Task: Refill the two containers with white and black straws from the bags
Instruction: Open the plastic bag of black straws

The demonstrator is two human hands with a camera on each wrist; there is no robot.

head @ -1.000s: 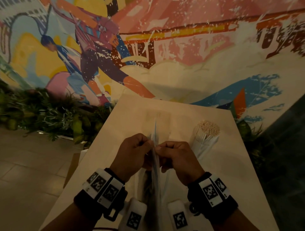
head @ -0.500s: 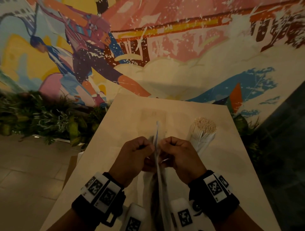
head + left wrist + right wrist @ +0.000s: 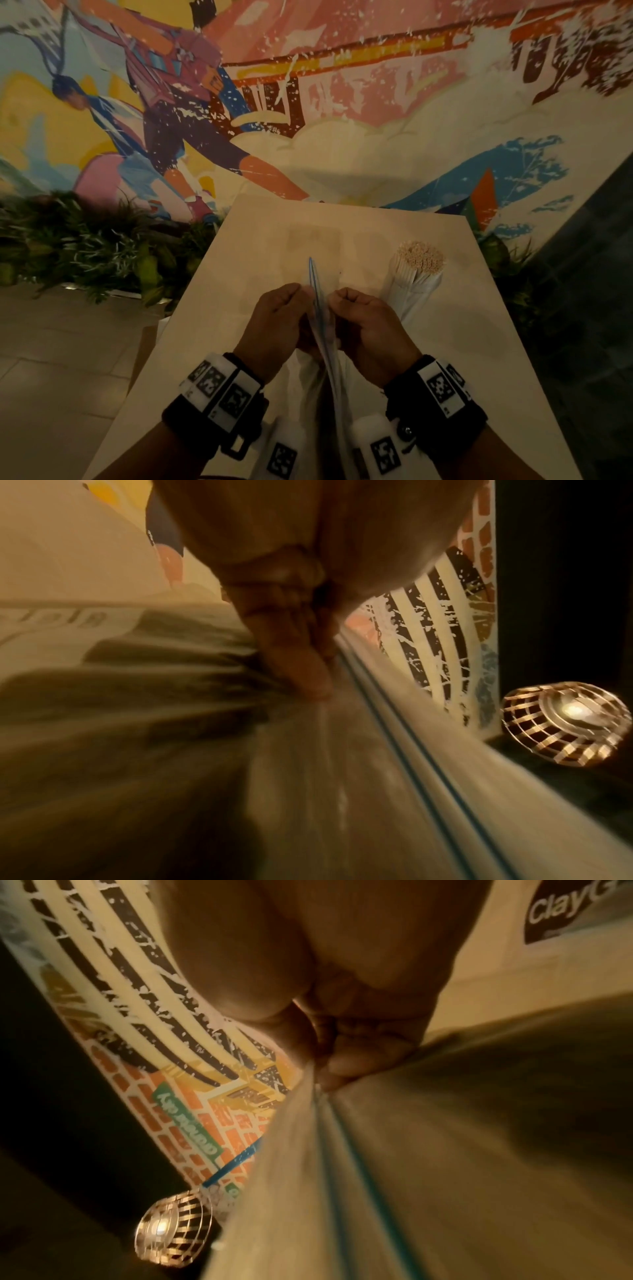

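A clear plastic bag (image 3: 325, 363) with a blue zip strip stands on edge between my two hands, above the near part of the table (image 3: 260, 240). Dark straws show dimly inside it in the left wrist view, blurred. My left hand (image 3: 277, 325) pinches the bag's top from the left. My right hand (image 3: 366, 325) pinches it from the right. The bag (image 3: 342, 764) runs down from my left fingers (image 3: 298, 664); the bag (image 3: 394, 1177) does the same below my right fingers (image 3: 356, 1064). A bundle of white straws (image 3: 416, 274) lies on the table at the right.
The table's far edge meets a painted mural wall (image 3: 342, 102). Green plants (image 3: 85, 246) line the floor at the left, beside a cardboard box (image 3: 145, 349). A dark wall (image 3: 589, 308) stands at the right. A woven lamp (image 3: 561, 721) hangs overhead.
Both hands keep their pinch on the bag's top. They have shifted slightly with the bag, and the view has tilted a little.
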